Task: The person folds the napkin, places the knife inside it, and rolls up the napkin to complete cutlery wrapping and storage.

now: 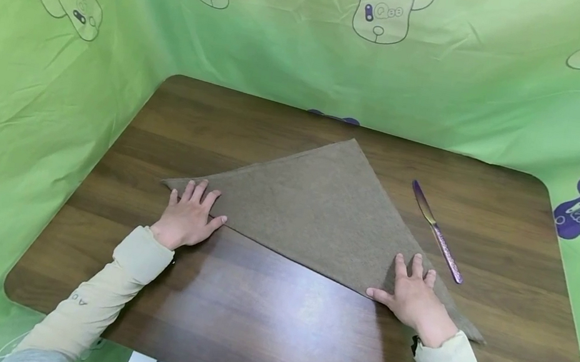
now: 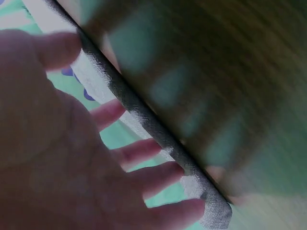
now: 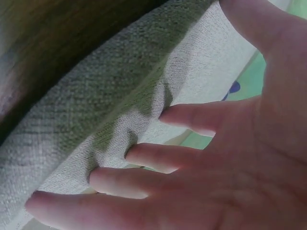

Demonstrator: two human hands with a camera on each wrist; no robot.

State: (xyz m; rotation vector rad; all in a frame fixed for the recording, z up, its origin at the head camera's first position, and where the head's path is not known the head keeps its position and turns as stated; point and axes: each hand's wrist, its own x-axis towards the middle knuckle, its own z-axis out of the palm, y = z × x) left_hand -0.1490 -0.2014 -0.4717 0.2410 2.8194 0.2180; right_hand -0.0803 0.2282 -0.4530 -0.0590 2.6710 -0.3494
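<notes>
A grey-brown cloth [image 1: 315, 204], folded into a triangle, lies on the wooden table with its long folded edge toward me and its peak pointing away. My left hand [image 1: 186, 219] rests on the cloth near its left corner, fingers spread. Near the right corner, my right hand [image 1: 414, 295] touches it with spread fingers, the thumb at the folded edge. In the left wrist view, the fingertips of my left hand [image 2: 96, 158] meet the cloth [image 2: 139, 112] along its fold. The right wrist view has the fingertips of my right hand [image 3: 201, 158] against the woven cloth [image 3: 110, 100].
Right of the cloth lies a table knife [image 1: 437, 230] with a purple glittery handle, its blade pointing away. The wooden table [image 1: 264, 341] has rounded corners. Green printed curtains [image 1: 288, 48] hang close behind it and at both sides.
</notes>
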